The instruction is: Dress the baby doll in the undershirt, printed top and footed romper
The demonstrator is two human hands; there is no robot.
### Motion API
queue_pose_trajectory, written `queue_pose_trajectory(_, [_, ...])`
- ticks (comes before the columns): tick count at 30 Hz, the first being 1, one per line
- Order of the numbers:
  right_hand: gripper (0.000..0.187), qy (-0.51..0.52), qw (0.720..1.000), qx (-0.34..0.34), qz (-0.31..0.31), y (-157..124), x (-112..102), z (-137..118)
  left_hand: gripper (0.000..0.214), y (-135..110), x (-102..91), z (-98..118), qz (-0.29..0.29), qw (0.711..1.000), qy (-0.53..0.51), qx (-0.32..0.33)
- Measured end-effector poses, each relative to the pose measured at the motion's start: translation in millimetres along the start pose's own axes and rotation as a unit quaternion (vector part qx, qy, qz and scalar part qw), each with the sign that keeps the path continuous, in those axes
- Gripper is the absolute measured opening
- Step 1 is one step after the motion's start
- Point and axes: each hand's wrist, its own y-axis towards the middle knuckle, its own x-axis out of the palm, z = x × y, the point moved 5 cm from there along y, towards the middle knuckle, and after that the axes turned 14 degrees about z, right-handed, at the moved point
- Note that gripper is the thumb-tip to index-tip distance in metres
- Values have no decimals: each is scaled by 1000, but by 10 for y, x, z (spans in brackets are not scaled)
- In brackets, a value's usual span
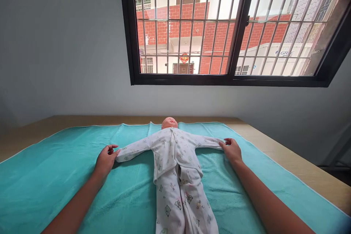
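Note:
A baby doll [169, 123] lies on its back on a turquoise blanket [82, 146], its head toward the wall. It is dressed in a white printed jacket [166, 146] with long sleeves and matching printed trousers [170, 201]. Both sleeves are stretched out sideways. My left hand [106, 159] pinches the cuff of the sleeve on the left. At the other side, my right hand [231, 150] grips the end of the right-hand sleeve between thumb and fingers. The doll's hands are not visible, and the lower trouser legs run out of view at the bottom.
The blanket covers most of a wooden table [274, 142], whose bare wood shows at the back and right. A grey wall [68, 51] rises behind it. A black-framed window [181, 79] with metal bars is set in the wall above.

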Motion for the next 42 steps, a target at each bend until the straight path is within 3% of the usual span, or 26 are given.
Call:
queue_pose_trajectory(3, [35,-42,999,-29,11,-37,-57,-58,29,10,45,-52,-17,991,101,82])
queue_pose_trajectory(6, [38,-69,995,-71,26,-113,-118,-191,30,-87,122,-5,-25,954,201,220])
queue_pose_trajectory(10, [38,-62,969,-241,1,-393,-65,-599,43,-417,244,214,-34,886,205,415])
queue_pose_trajectory(12, [42,-43,944,-323,-54,-609,35,-808,42,-563,319,267,-62,867,197,454])
queue_pose_trajectory(16, [59,-36,868,-412,-273,-1037,295,-1022,48,-701,477,209,-166,849,211,456])
queue_pose_trajectory(18, [62,-48,836,-416,-353,-1152,352,-1031,46,-711,510,168,-204,845,226,440])
queue_pose_trajectory(20, [63,-55,830,-398,-387,-1173,351,-1010,41,-700,495,167,-209,850,238,420])
queue_pose_trajectory(26, [59,-92,833,-345,-423,-1068,222,-886,40,-622,356,235,-164,890,252,342])
queue_pose_trajectory(30, [54,-125,835,-341,-413,-968,36,-808,40,-527,299,189,-131,885,302,329])
queue_pose_trajectory(32, [54,-149,835,-344,-404,-941,-73,-753,37,-522,281,216,-100,866,323,368])
queue_pose_trajectory(35, [54,-225,845,-327,-359,-948,-214,-636,30,-680,256,413,-44,829,280,483])
queue_pose_trajectory(39, [53,-331,859,-280,-273,-1122,-393,-601,18,-1275,148,865,-13,771,77,632])
queue_pose_trajectory(42, [51,-248,885,-272,-286,-1403,-566,-835,22,-1831,74,1166,-77,730,-44,678])
